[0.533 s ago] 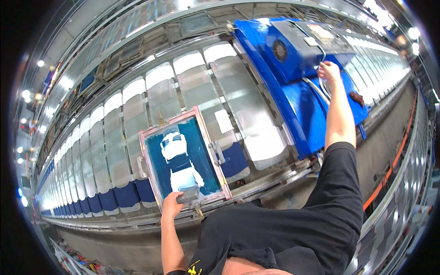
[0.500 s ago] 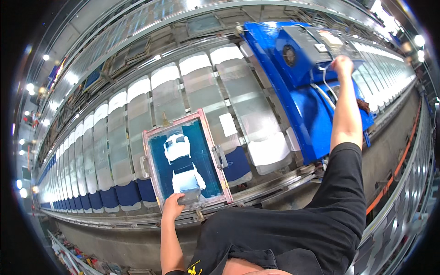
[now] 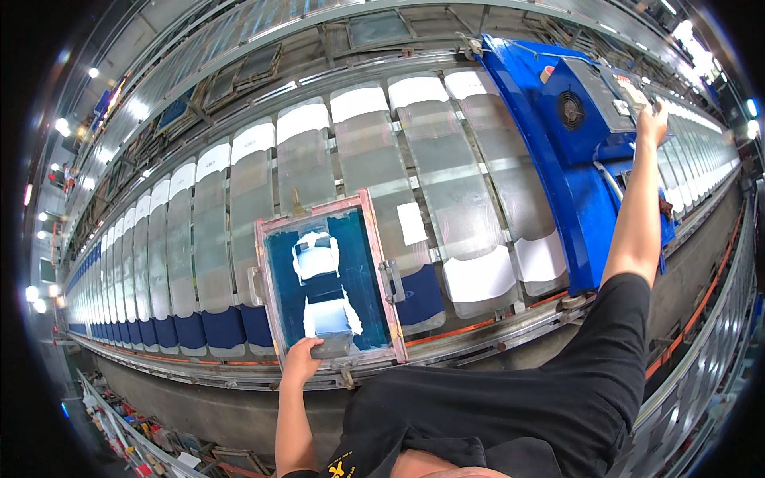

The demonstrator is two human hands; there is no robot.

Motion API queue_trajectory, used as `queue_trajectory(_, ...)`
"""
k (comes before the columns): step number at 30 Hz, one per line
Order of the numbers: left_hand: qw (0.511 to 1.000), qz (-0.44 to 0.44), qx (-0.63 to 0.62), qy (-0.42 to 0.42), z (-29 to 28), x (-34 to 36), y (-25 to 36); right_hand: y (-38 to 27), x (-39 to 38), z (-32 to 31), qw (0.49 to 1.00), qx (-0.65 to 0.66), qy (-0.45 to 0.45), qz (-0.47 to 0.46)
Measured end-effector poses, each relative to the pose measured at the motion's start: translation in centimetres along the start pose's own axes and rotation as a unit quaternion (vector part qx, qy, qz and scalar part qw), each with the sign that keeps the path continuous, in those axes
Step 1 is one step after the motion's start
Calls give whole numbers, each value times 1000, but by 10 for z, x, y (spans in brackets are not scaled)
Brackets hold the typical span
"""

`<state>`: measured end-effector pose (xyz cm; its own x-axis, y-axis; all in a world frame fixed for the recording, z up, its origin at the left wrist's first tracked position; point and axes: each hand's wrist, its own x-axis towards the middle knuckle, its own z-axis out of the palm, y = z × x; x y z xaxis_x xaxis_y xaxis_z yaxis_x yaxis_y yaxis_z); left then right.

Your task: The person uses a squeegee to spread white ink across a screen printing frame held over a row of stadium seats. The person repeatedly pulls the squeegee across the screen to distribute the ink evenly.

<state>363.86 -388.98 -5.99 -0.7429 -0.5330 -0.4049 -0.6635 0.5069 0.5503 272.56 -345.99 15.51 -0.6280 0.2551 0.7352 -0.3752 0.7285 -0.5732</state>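
Observation:
My left hand (image 3: pixel 303 358) grips a grey squeegee block (image 3: pixel 335 345) at the near end of a screen frame (image 3: pixel 368 239) with teal mesh (image 3: pixel 358 247) and white ink patches (image 3: pixel 315 255). The screen lies over a long row of glass-like pallets (image 3: pixel 299 183), some with white or dark-blue pieces (image 3: pixel 223 333) on their ends. My right arm reaches to a blue wheeled machine (image 3: pixel 534 135) with a fan grille and grey top. There my right hand (image 3: pixel 652 119) has its fingers curled at the upper panel, on something too small to make out.
Metal rails (image 3: pixel 494 331) run along the near side, with an orange strip (image 3: pixel 673 350) at right. Overhead metal racks (image 3: pixel 382 28) line the far side. Cluttered parts (image 3: pixel 143 430) lie at lower left, and a white card (image 3: pixel 410 223) rests beside the screen.
The blue machine has shifted right, uncovering another white-ended pallet, and my right arm has moved right with it. My left hand stays at the screen's near end.

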Motion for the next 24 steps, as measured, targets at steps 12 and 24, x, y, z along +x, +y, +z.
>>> queue_trajectory(12, 998, 56, 12, 11, 10, -2, -41, -189, -600, -96, 701, 242, -652, 159)
queue_trajectory(24, 963, 250, 42, 91, 27, -4, -79, -274, -721, -81, 847, -11, -529, 49)
